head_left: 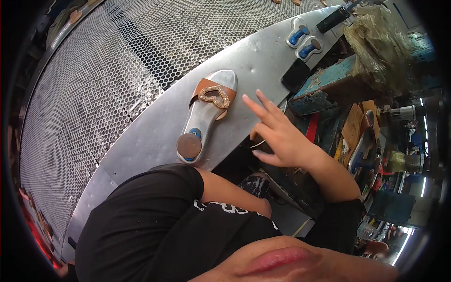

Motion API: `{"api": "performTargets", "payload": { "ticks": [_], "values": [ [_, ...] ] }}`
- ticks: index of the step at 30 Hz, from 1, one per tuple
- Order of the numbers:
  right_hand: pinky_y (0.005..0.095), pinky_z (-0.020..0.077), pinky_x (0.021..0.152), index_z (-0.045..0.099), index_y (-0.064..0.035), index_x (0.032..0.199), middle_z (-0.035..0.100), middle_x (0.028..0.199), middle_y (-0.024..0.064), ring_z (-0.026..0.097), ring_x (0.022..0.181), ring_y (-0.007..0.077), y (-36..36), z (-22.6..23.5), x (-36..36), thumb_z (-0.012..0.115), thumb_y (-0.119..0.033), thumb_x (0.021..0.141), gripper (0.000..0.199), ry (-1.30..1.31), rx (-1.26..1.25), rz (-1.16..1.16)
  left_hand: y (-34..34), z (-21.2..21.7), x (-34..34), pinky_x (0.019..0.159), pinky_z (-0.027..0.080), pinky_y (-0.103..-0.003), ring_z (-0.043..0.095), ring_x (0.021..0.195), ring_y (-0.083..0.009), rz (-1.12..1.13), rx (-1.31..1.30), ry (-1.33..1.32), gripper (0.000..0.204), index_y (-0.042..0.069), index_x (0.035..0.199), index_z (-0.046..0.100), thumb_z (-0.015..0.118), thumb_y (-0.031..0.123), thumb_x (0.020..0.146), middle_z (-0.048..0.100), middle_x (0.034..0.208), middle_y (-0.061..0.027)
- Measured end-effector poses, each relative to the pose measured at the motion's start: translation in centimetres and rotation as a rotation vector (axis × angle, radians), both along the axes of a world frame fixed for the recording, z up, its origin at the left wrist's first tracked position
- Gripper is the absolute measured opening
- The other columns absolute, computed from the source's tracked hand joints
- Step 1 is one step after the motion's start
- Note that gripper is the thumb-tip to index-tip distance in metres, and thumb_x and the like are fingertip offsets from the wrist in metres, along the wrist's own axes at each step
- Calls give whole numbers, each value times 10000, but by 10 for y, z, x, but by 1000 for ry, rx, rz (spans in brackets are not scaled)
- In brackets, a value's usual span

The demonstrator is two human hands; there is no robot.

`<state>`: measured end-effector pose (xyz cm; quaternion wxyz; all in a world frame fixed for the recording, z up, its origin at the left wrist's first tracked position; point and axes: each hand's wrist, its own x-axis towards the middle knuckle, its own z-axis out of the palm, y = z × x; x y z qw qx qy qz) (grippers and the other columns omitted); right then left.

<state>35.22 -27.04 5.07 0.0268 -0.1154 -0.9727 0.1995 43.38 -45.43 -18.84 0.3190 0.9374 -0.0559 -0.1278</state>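
On the metal ledge lies a silver shoe last [205, 113] with a blue fitting and a round brown disc [189, 145] at its heel end. A brown sandal strap [201, 88] wraps around its front part, bearing a heart-shaped glittering ornament [214, 97]. My right hand [282, 138] hovers to the right of the last, apart from it, with fingers spread. A thin pale curved line shows by its thumb; I cannot make out what it is. My left forearm runs across below the ledge, and its hand is hidden from view.
Beyond the metal ledge [256, 61] stretches a perforated metal surface [94, 61]. At the upper right are two silver pieces with blue fittings [304, 40], a black phone-like slab [296, 76] and a black-handled object [333, 19]. A worn teal machine [324, 87] carries crumpled plastic [376, 42].
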Motion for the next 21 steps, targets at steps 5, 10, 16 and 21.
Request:
{"api": "performTargets", "payload": {
  "ticks": [5,10,16,21],
  "values": [
    [491,314,1132,548,-34,976,230,1560,244,213,1445,451,-8,-33,14,817,-172,685,420,-487,-177,225,-9,-8,-4,703,553,-488,655,1015,-298,-1,-16,6,229,131,998,753,684,188,787,701,1084,-112],
    [485,286,1151,552,-29,1025,218,1562,255,214,1451,436,-10,-12,-2,794,-140,709,414,-24,-62,29,-19,-17,2,756,538,-477,635,1057,-303,23,-41,23,260,128,1046,735,649,212,815,682,1129,-117],
    [505,297,1140,559,-29,1064,179,1587,219,215,1452,425,-26,-6,-10,794,-163,710,446,77,95,-50,-31,-30,5,819,520,-465,610,1108,-310,42,-65,41,298,124,1103,712,607,240,849,659,1183,-124],
    [506,325,1125,558,-8,1145,228,1568,209,243,1450,382,-37,-30,5,802,-204,716,531,-548,-33,235,-40,-45,0,872,504,-455,589,1150,-315,42,-83,54,331,121,1150,694,572,263,877,640,1227,-130]
  ]
}}
